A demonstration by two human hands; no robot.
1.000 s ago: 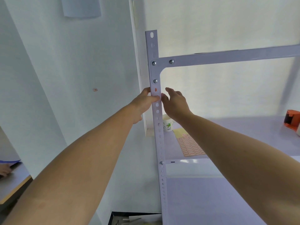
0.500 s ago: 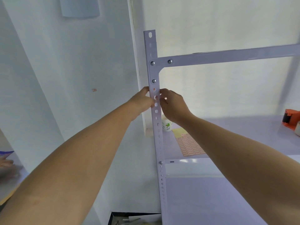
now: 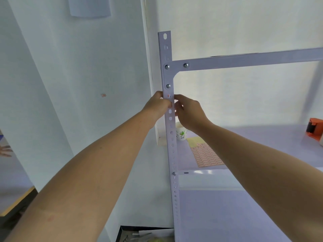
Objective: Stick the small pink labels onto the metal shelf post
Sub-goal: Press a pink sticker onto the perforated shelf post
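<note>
Where both bare forearms reach up from the bottom corners: hands meeting at the white perforated metal shelf post (image 3: 172,154), one on each side of it.

Left hand (image 3: 157,106) curled against the post's left edge, thumb and fingertips pressed to the front face just below a small pink label (image 3: 168,96) already stuck over a hole. Right hand (image 3: 189,111) curled at the post's right edge, fingers bent inward toward the same spot on the post. Whether either hand pinches another label cannot be told; the fingertips hide the point of contact.

Nearest the camera, at bottom centre: dark open box (image 3: 145,234) with pale contents, beside the foot of the post. Above it, flat white lower shelf board (image 3: 244,215).

Higher up, on the middle shelf board (image 3: 262,137), to the right of the post: sheet of small pink labels (image 3: 207,157) lying flat, with a bare yellow backing strip at its far end. Just behind that, white paper cup with a green print (image 3: 181,131), standing upright close to the post. Well apart, at the right edge of the same shelf: orange tape dispenser (image 3: 315,127).

Above the hands: three silver screws fixing the horizontal white shelf beam (image 3: 253,59) to the post.

Farthest back: pale wall (image 3: 78,75) carrying a small pinkish mark (image 3: 103,95) left of the post, and a white paper sheet (image 3: 90,6) hanging at the top.
</note>
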